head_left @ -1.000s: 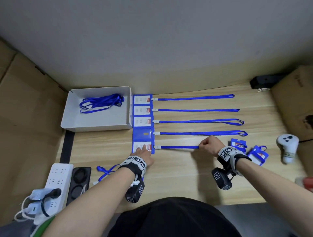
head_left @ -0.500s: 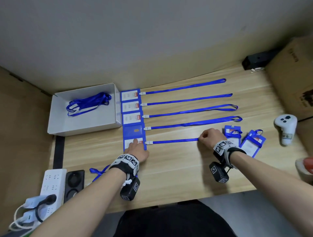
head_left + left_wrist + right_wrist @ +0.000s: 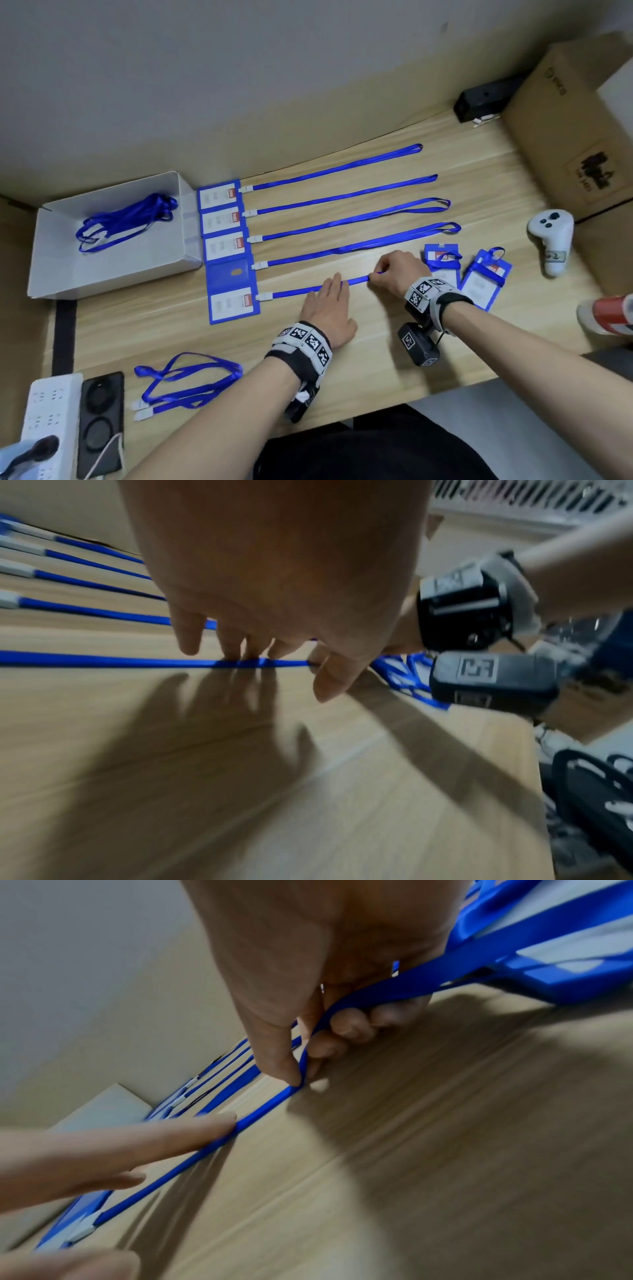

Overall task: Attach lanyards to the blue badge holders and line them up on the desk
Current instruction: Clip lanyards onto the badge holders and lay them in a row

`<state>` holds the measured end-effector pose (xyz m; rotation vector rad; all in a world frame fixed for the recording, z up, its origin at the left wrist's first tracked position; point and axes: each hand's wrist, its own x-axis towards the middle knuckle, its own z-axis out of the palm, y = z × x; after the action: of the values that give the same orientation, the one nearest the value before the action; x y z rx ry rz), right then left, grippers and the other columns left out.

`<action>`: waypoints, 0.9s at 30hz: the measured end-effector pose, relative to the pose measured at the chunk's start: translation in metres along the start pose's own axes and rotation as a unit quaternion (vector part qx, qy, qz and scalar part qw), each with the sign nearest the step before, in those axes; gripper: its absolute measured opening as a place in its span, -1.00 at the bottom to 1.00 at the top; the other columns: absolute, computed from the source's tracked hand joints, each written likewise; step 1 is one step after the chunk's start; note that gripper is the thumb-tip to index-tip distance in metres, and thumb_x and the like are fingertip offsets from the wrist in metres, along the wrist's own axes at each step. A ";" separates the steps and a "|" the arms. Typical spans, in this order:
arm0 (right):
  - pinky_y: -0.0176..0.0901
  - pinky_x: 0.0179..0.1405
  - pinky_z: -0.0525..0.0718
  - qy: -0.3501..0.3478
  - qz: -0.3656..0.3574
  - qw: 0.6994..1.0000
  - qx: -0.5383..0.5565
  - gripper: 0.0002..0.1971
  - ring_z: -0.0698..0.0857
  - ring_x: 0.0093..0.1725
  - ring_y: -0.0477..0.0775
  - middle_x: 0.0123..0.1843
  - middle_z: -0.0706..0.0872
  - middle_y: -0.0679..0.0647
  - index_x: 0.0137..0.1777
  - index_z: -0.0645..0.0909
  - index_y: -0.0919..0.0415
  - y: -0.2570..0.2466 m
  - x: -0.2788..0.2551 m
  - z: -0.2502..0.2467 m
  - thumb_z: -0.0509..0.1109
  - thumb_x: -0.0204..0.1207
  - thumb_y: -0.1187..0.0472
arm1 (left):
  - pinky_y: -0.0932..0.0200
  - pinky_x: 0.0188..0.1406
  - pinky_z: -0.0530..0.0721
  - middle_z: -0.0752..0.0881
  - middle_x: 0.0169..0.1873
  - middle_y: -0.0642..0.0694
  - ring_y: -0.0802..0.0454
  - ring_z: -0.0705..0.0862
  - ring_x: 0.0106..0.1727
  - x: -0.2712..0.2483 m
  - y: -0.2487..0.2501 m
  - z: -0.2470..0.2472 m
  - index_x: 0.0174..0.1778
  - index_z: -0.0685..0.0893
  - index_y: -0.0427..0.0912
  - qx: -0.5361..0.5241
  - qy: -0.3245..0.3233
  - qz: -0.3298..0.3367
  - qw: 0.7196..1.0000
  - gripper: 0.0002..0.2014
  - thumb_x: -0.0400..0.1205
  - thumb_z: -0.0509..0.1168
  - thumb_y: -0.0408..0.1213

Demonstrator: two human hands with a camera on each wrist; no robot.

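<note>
Head view: I see 5 badge holders in a column just right of the white box on the desk; the nearest holder has its lanyard running away from the box. My left hand lies flat, fingers straight and together, fingertips pressing that lanyard. My right hand, farther from the box, pinches the same lanyard. 2 more holders lie beyond the right hand, and a loose lanyard lies nearer me than the box.

Left wrist view: the left hand has straight fingers touching the lanyard, which lies flat on the desk.

Right wrist view: the right hand pinches the lanyard between thumb and forefinger, the other fingers curled. The strap loops back under the palm. A left finger presses the strap nearer the box.
</note>
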<state>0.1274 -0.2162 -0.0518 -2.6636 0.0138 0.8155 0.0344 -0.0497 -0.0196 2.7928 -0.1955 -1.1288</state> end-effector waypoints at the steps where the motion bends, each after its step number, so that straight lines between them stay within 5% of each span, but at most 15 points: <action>1: -0.16 -0.26 0.66 0.002 -0.006 1.000 -0.003 -0.80 0.71 -0.18 0.01 -0.21 0.74 -0.10 -0.21 0.72 -0.03 0.003 0.000 0.000 0.48 0.37 -0.14 | -0.18 0.68 0.05 -0.29 0.72 -0.15 -0.12 -0.18 0.74 0.003 0.005 0.007 0.73 -0.20 -0.22 0.024 -0.008 -0.015 1.000 -0.18 0.68 0.10 -0.01; 20: 0.04 -0.11 0.73 0.023 -0.006 0.998 0.063 -0.75 0.71 -0.13 0.13 -0.19 0.76 0.06 -0.17 0.70 0.08 0.095 -0.001 -0.041 0.34 0.57 -0.06 | -0.24 0.67 0.03 -0.35 0.70 -0.16 -0.12 -0.21 0.74 0.007 0.018 -0.011 0.73 -0.17 -0.23 0.013 -0.082 -0.060 0.995 -0.14 0.65 0.13 0.04; 27: -0.12 -0.26 0.55 0.067 0.024 0.995 0.075 -0.77 0.69 -0.15 0.10 -0.18 0.73 0.04 -0.18 0.65 0.08 0.128 -0.005 -0.049 0.36 0.60 -0.04 | -0.26 0.67 0.05 -0.36 0.70 -0.13 -0.09 -0.21 0.74 0.008 0.013 -0.014 0.73 -0.16 -0.21 0.012 -0.093 -0.053 0.994 -0.14 0.65 0.14 0.07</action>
<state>0.1357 -0.3527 -0.0540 -2.5784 0.1661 0.6226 0.0491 -0.0632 -0.0128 2.7460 -0.0782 -1.4224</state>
